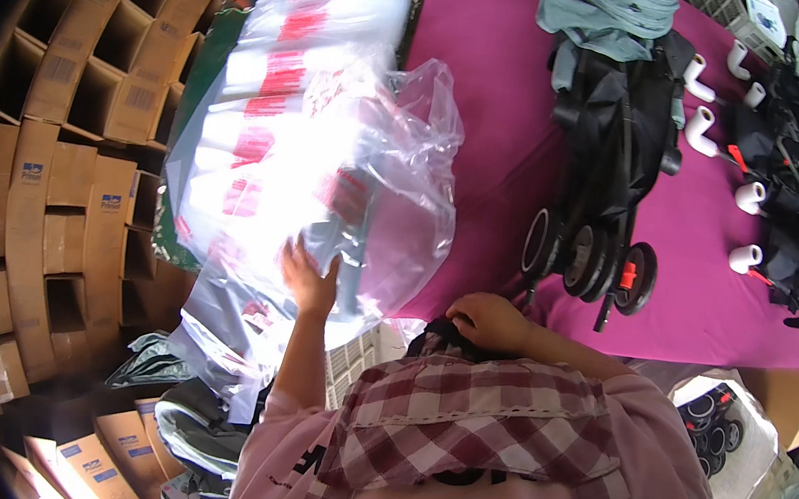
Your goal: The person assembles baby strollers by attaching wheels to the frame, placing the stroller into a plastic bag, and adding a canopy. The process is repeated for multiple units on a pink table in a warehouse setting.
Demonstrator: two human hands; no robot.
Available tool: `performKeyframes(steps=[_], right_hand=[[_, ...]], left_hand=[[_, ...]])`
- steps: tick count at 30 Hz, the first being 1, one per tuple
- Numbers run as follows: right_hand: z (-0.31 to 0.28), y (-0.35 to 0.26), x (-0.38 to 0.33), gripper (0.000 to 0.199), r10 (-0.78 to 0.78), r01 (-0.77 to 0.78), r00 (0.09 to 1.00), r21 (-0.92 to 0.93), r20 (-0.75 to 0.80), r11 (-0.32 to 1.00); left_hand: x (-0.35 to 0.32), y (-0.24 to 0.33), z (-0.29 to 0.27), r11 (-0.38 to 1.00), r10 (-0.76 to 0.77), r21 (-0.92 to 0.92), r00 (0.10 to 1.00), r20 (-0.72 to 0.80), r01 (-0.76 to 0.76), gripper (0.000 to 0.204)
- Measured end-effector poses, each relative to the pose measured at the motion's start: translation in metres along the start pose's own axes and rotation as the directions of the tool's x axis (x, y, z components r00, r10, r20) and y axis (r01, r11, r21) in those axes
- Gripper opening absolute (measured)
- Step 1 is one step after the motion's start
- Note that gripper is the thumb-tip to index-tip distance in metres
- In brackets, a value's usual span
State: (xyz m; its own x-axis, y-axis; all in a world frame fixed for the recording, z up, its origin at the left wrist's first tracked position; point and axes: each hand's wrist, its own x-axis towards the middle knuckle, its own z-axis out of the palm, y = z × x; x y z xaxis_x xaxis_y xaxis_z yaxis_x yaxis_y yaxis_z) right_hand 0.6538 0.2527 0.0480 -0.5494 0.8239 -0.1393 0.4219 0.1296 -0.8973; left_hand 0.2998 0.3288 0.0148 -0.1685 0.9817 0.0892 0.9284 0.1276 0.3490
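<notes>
My left hand (310, 280) lies with its fingers spread on a stack of clear plastic bags (280, 82) with red print, at the left of the table. One loose bag (422, 152) puffs up and spills over the table's front edge. Close to my body, my right hand (489, 322) is closed at a dark fabric bundle (438, 339); its fingertips are partly hidden. Beyond that hand, a folded stroller (615, 147) with a black frame and grey-green fabric (617, 16) lies with its wheels (585, 259) toward me.
A magenta cloth (492, 161) covers the table. White curved tubes (702, 131) and black stroller parts (783, 169) lie at the right. Cardboard boxes (67, 165) are stacked on the left. Below the right edge, a light-coloured sack (743, 477) holds loose wheels (706, 416).
</notes>
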Motion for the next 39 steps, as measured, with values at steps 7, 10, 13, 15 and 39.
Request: performKeyframes(steps=[7,10,13,15,39], right_hand=[[-0.021,0.009,-0.056,0.020,0.088,-0.105,0.980,-0.090,-0.176,0.990],[-0.033,0.015,-0.074,0.019,0.085,-0.103,0.968,-0.066,-0.237,0.993],[-0.039,0.011,-0.081,0.019,0.117,-0.109,0.967,0.048,-0.228,0.993],[-0.047,0.007,-0.080,0.020,0.117,-0.099,0.982,0.123,-0.148,0.987],[0.033,-0.067,-0.050,0.056,-0.256,0.247,0.958,-0.087,-0.129,0.965]], left_hand=[[0.039,0.177,0.078,0.969,0.226,-0.144,0.956,0.189,-0.201,0.105],[0.003,0.151,0.108,0.968,0.162,0.101,0.879,0.448,-0.230,0.071],[-0.025,0.082,0.110,0.936,0.345,-0.142,0.918,0.194,-0.322,0.030],[-0.047,0.069,0.079,0.938,0.214,-0.300,0.971,0.104,-0.175,0.024],[-0.239,0.092,-0.109,0.882,-0.106,-0.471,0.971,-0.215,-0.008,0.053]])
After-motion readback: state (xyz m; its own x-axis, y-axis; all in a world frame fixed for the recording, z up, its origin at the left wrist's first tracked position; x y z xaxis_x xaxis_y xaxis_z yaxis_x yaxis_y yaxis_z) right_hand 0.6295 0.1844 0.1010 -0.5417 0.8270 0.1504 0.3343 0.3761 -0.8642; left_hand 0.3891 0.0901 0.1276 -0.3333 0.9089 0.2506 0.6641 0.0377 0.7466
